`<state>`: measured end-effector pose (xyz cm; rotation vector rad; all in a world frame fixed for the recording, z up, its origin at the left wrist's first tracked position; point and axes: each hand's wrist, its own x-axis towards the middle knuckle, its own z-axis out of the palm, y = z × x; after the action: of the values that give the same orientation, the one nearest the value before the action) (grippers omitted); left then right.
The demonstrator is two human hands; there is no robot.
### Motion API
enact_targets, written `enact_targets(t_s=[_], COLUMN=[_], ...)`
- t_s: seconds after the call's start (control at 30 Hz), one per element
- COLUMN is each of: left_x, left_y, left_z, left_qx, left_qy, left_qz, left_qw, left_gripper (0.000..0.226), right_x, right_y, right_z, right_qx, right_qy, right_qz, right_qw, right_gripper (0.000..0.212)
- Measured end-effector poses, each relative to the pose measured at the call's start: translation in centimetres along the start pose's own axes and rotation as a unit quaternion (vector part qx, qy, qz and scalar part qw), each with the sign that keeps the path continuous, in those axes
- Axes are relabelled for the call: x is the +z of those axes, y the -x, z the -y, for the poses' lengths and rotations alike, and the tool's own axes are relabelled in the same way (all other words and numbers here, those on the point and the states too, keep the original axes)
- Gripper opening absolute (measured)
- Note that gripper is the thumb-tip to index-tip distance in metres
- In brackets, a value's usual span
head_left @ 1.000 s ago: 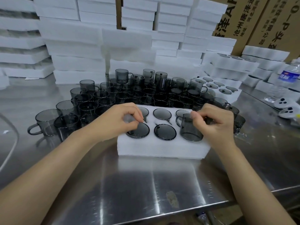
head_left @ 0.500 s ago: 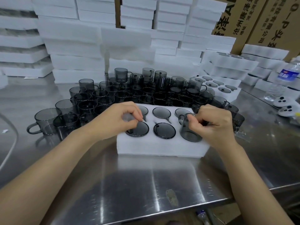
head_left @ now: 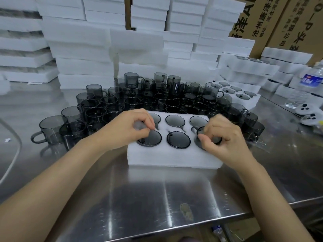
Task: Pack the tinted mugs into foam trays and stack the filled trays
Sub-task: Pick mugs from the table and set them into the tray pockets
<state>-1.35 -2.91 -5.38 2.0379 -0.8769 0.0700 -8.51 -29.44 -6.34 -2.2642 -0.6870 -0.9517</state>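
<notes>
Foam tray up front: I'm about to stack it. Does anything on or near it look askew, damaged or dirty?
Nothing on the foam tray stands out: five mugs sit flush, and the right hand covers the sixth mug at front right. Only oddity: a brownish smudge on the steel table near its front edge.

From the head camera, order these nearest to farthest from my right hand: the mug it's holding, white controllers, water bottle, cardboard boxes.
1. mug, gripped by the right hand.
2. white controllers, off to the right.
3. water bottle, behind the controllers.
4. cardboard boxes, back right.
</notes>
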Motion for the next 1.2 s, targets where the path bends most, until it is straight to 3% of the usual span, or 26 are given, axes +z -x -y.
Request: enact_targets(t_s=[0.07,0.13,0.23,0.43,0.53,0.6,0.7,0.8,1.0,1.1,1.2], left_x=[0.0,0.0,0.1,0.1,0.1,0.2,0.3,0.7,2.1,3.4,4.7], left_y=[0.0,0.0,0.0,-0.1,-0.1,-0.1,0.1,0.2,0.1,0.1,-0.3], left_z=[0.1,0.1,0.2,0.1,0.1,0.2,0.7,1.2,1.3,1.0,1.2], left_qx=[0.000,-0.001,-0.003,-0.002,0.006,0.015,0.035,0.059,0.099,0.109,0.093], left_qy=[0.002,0.004,0.004,0.008,0.001,-0.006,-0.018,0.010,0.083,0.125,0.029], left_qz=[0.001,0.003,0.001,-0.002,-0.003,-0.011,-0.025,-0.076,-0.318,-0.345,-0.286], left_qw=[1.000,1.000,1.000,1.000,1.000,1.000,0.999,0.995,0.939,0.924,0.953], left_gripper=[0.020,0.020,0.021,0.021,0.021,0.021,0.024,0.024,0.036,0.045,0.054], right_x=[-0.1,-0.3,-0.6,-0.9,-0.6,-0.3,0.8,1.4,-0.3,-2.2,-5.1], right_y=[0.0,0.0,0.5,0.3,0.8,1.4,1.9,1.9,2.7,2.4,0.6], right_z=[0.3,0.1,-0.1,-0.2,0.4,1.0,1.6,2.0,2.4,2.6,2.1], right_qx=[0.030,0.049,0.075,0.049,0.016,-0.074,-0.152,-0.147,-0.173,-0.134,-0.083], right_qy=[-0.012,-0.005,0.054,0.164,0.171,0.188,0.264,0.289,0.253,0.223,0.234], right_qz=[0.055,0.143,0.240,0.307,0.231,0.152,0.133,0.121,0.002,-0.103,-0.185], right_qw=[0.998,0.988,0.966,0.936,0.958,0.967,0.943,0.938,0.952,0.960,0.951], right_gripper=[0.010,0.032,0.046,0.081,0.067,0.049,0.042,0.042,0.035,0.041,0.040])
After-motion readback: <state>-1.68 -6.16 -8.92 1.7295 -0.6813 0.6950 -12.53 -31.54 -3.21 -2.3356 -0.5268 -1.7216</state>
